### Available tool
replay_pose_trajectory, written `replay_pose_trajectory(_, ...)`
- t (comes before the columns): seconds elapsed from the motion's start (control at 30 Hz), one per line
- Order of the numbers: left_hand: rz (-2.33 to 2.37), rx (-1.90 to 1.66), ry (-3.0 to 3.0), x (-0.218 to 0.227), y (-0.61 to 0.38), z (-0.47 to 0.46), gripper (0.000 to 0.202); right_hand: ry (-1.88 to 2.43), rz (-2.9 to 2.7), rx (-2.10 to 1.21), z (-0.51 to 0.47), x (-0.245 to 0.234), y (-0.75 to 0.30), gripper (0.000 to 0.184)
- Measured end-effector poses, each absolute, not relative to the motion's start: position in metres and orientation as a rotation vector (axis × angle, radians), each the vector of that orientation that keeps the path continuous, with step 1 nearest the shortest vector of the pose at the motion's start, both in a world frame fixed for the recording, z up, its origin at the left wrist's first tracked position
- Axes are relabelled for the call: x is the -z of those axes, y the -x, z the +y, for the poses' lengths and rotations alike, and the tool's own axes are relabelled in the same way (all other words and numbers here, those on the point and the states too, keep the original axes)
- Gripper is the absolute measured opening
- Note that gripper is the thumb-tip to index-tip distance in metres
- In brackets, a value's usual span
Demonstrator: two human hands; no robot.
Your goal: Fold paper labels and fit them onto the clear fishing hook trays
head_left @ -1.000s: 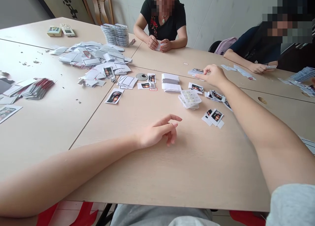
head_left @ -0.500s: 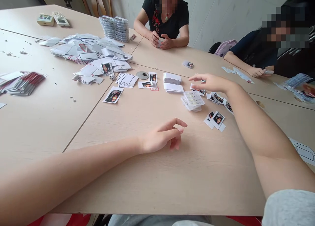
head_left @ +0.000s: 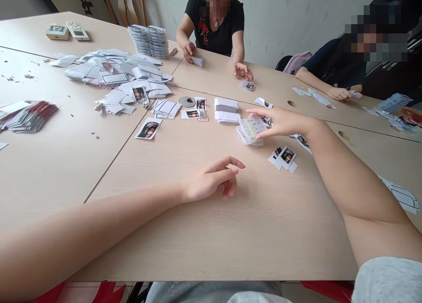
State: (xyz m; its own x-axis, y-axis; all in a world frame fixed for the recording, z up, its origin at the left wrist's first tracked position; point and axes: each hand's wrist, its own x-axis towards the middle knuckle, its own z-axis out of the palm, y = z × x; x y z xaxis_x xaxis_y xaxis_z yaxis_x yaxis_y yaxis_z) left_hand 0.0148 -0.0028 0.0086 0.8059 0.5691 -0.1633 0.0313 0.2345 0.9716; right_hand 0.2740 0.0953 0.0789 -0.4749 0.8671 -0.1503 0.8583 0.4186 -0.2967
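Note:
My right hand (head_left: 280, 122) is at the small stack of clear plastic boxes (head_left: 249, 130), thumb and fingers apart around the top box's right side; whether it touches the box I cannot tell. Small pale items show inside the top box. My left hand (head_left: 212, 179) rests on the table with loosely bent, parted fingers and nothing in it. To the right of the boxes lie small cards with dark printed pictures (head_left: 287, 155). Behind the boxes, two piles of folded white papers (head_left: 227, 111) sit one before the other. A larger dark-printed card (head_left: 148, 128) lies left of them.
A big heap of white paper packets (head_left: 115, 74) covers the left back, near stacked clear boxes (head_left: 148, 41). A roll of tape (head_left: 187, 101) lies mid-table. Two co-workers sit across; one co-worker's hand (head_left: 243, 71) is over a small box (head_left: 247, 85).
My right hand has come down and nearer, from above the cards to the clear boxes. The left hand stays put. Across the table, the co-worker's hands have moved apart, one holding a white piece.

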Motion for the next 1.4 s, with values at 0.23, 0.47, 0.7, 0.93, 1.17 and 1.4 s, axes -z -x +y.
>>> replay_pose_trajectory(0.23,0.725,-0.627,-1.424,-0.002,-0.018,-0.010,0.032,1.572,-2.287,-0.121,0.071,-0.080,-0.269,0.072)
replay_pose_trajectory(0.47,0.945,-0.858,-2.184,0.003,-0.016,-0.022,0.035,1.637,-2.296,0.012,-0.023,-0.043,-0.228,0.063)
replay_pose_trajectory(0.7,0.838,-0.675,-2.390,0.001,-0.020,-0.020,0.050,1.698,-2.464,0.035,-0.054,-0.017,-0.207,0.048)
replay_pose_trajectory(0.93,0.812,-0.468,-2.540,-0.002,-0.022,-0.020,0.045,1.810,-2.359,-0.022,-0.028,-0.057,-0.245,0.039)
replay_pose_trajectory(1.17,0.737,-0.394,-2.598,-0.001,-0.019,-0.015,0.041,2.407,-1.846,-0.109,0.045,-0.061,-0.382,0.041)
replay_pose_trajectory(1.4,0.704,-0.377,-2.599,-0.001,-0.018,-0.015,0.043,2.662,-1.794,-0.410,0.055,-0.042,-0.440,0.067)
